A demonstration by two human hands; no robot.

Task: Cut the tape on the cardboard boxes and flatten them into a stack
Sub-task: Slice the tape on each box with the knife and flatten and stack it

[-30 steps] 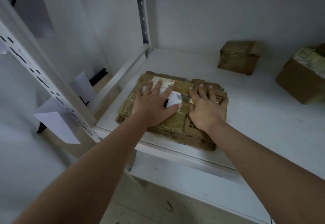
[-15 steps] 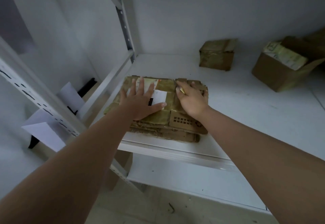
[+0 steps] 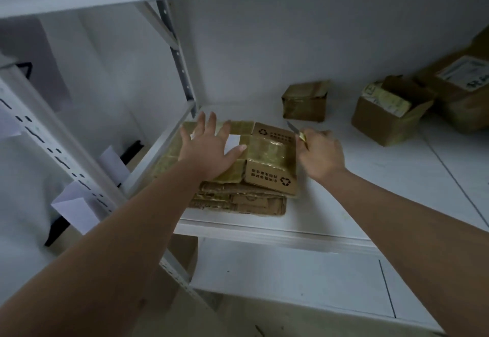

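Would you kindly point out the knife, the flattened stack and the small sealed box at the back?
knife (image 3: 293,128): head view, on the bare blade.
flattened stack (image 3: 267,151): head view, on the taped top sheet.
small sealed box (image 3: 304,106): head view, on its front face.

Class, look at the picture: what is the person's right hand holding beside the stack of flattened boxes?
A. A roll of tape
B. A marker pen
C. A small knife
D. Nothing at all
C. The right hand has its fingers curled round a small knife, whose blade points up and away just right of the flattened stack.
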